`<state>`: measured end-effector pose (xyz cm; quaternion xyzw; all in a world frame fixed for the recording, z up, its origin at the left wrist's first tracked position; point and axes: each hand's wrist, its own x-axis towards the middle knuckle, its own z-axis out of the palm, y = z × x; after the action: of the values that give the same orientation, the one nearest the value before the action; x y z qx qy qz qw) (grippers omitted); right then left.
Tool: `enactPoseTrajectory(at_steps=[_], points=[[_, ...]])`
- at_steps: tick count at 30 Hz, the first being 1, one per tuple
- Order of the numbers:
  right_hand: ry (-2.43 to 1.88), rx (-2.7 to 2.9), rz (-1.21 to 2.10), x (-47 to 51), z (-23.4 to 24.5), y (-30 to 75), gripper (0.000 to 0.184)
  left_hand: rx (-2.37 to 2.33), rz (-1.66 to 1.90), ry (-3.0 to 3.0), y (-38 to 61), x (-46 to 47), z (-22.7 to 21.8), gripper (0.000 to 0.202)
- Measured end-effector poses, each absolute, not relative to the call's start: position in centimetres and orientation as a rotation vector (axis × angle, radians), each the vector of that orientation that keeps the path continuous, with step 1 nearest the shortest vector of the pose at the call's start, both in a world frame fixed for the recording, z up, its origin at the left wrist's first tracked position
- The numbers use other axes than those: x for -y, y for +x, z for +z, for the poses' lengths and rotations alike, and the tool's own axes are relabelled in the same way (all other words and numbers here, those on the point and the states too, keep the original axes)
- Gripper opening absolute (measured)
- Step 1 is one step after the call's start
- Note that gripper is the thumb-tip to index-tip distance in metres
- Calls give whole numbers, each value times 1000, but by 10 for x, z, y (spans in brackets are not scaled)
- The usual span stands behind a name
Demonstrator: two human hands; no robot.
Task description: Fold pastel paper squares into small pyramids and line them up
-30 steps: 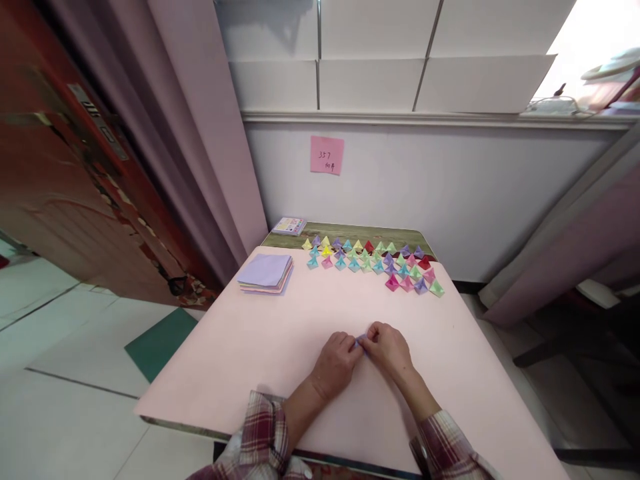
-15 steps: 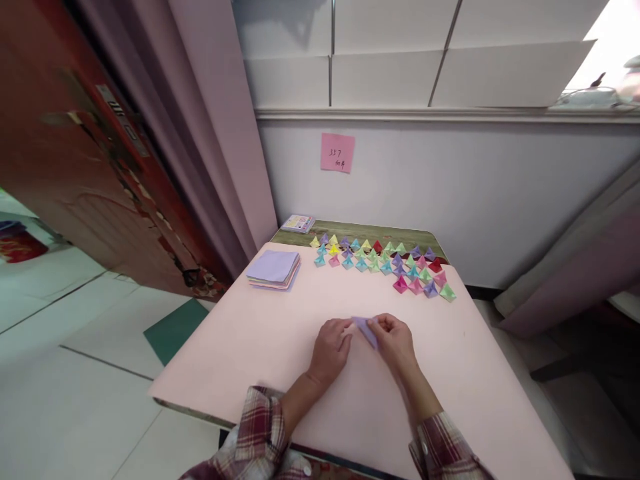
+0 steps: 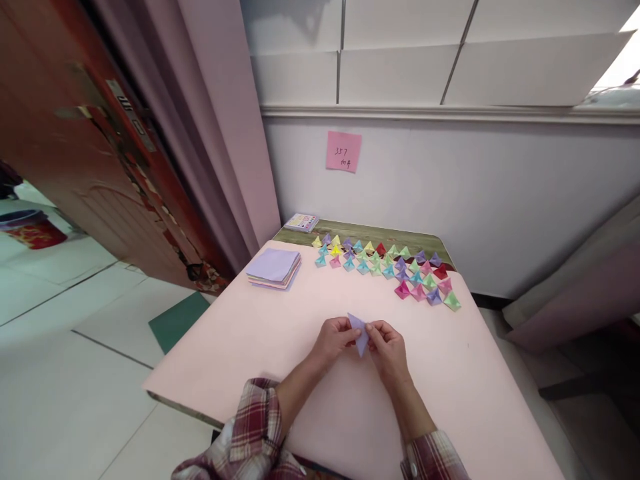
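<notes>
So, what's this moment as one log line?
left hand, right hand: holding purple paper | paper stack, folded pieces: beyond hands

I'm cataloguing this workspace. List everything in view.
table: one, pink cover, centre
held paper: one, lilac, front centre
folded pieces: over thirty, mixed, table's far side
paper stack: one, lilac top, table's far left
packet: one, whitish, behind stack
wall: one, pale, behind table
note: one, pink, on wall
panels: several, white, above wall
curtains: two, mauve, both sides
door: one, red, left
bucket: one, red, far left
floor: one, whitish, below
flat sheet: one, green, on floor
far right: details unclear
sleeves: two, maroon plaid, bottom
left grip: one, on held paper
right grip: one, on held paper
</notes>
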<state>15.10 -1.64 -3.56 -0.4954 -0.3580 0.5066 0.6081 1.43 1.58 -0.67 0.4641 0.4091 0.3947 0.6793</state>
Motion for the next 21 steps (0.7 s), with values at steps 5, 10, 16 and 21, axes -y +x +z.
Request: enactPoseTrajectory(at_steps=[5,10,16,21], points=[[-1132,873,1317,19,-26,152,48,-776,847,1171,3,-12,8,29],[-1064,833,1420,21,-32,153,32,-832,776,1187,0,-10,12,30],[-1007,560,1316,19,-37,156,29,-1072,1058,1071,3,-9,15,18],[-967,470,1341,18,-33,154,27,-1040,1032,1054,10,-4,23,15]])
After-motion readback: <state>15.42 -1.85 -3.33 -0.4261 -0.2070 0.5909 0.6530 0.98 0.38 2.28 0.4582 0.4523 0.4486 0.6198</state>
